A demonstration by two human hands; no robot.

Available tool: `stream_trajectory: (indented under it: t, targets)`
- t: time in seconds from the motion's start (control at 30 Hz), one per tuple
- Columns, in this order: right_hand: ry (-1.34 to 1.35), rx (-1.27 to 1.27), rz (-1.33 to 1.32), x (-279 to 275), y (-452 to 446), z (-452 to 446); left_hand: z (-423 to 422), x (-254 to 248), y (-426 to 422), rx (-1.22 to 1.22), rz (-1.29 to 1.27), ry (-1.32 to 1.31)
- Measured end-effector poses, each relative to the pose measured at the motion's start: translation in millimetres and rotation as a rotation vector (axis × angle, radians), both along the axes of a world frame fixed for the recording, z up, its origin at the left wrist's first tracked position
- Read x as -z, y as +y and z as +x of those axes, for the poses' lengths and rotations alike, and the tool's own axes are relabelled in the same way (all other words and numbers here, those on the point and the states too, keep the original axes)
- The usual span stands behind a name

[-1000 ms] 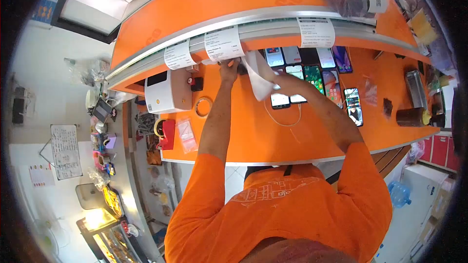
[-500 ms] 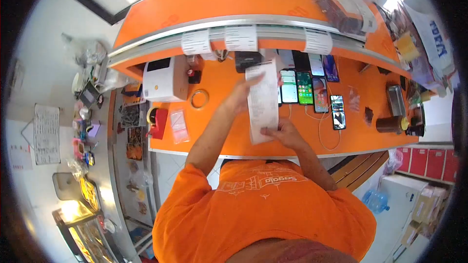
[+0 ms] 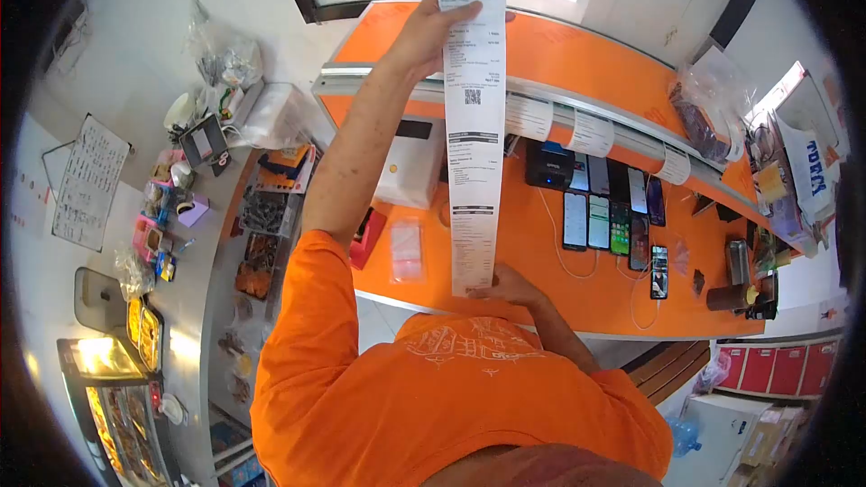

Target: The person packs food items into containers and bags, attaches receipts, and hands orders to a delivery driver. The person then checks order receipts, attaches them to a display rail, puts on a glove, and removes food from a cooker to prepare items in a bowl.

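A long printed paper receipt point(image 3: 474, 117) hangs stretched out between my two hands, with a QR code in its upper half. My left hand point(image 3: 422, 41) grips its far end, thumb on the printed face and fingers mostly behind the paper. Down at the near end, my right hand point(image 3: 511, 288) pinches the bottom edge. Behind the strip lies the orange counter point(image 3: 541, 284). Several smartphones point(image 3: 598, 222) lie on it to the right, and a white label printer point(image 3: 408, 169) stands to the left, partly covered by my forearm.
More paper slips point(image 3: 592, 133) hang from the metal rail of the raised shelf. A black printer point(image 3: 548, 169) stands beneath it. Charging cables point(image 3: 566, 261) trail from the phones. On the left are a side counter with food trays point(image 3: 262, 263) and a whiteboard point(image 3: 91, 182).
The receipt, shorter and apparently doubled over before, is now drawn out to a long strip. My left hand has moved far forward and up with its end; my right hand is lower. The view has turned left.
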State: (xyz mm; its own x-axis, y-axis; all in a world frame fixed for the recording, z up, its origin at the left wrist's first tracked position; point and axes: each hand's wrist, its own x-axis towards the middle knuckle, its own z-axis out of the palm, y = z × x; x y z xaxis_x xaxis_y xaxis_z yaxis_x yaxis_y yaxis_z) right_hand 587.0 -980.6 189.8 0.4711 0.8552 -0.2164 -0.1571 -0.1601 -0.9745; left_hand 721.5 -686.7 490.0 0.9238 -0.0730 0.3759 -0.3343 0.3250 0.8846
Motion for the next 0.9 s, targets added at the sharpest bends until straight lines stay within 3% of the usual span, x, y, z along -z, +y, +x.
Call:
stream_trajectory:
  t: [0.13, 0.2, 0.3, 0.33, 0.43, 0.5, 0.57, 0.73, 0.9]
  targets:
    - [-0.085, 0.415, 0.446, -54.4, 78.2, 34.0, 16.3, 13.4, 16.5, 0.044, -0.024, 0.072]
    - [-0.216, 0.657, 0.352, -78.2, 108.4, 54.7, 36.2, 27.9, 20.5, 0.084, -0.063, 0.099]
    - [-0.256, 0.842, 0.275, -84.7, 134.8, 77.8, 66.8, 46.3, 16.8, -0.299, 0.312, -0.042]
    - [-0.227, 0.912, 0.359, -83.9, 143.2, 79.1, 74.8, 52.2, 16.7, -0.721, 0.630, -0.121]
    - [-0.269, 0.981, 0.411, -77.2, 153.9, 81.6, 61.9, 60.3, 31.7, -1.148, 0.913, -0.618]
    - [-0.223, 0.978, 0.363, -80.4, 152.2, 81.1, 4.7, 75.0, 25.2, -0.478, 0.878, -0.355]
    - [-0.206, 0.981, 0.358, -78.2, 154.3, 84.7, -36.9, 109.3, 14.8, -0.460, 1.258, -0.668]
    - [-0.344, 1.050, 0.242, -58.6, 161.0, 96.4, -44.2, 138.8, 9.1, -0.545, 1.296, -0.614]
    - [-0.006, 1.057, 0.334, -6.4, 187.1, 102.7, -40.7, 144.5, 10.1, -0.541, 1.292, -0.574]
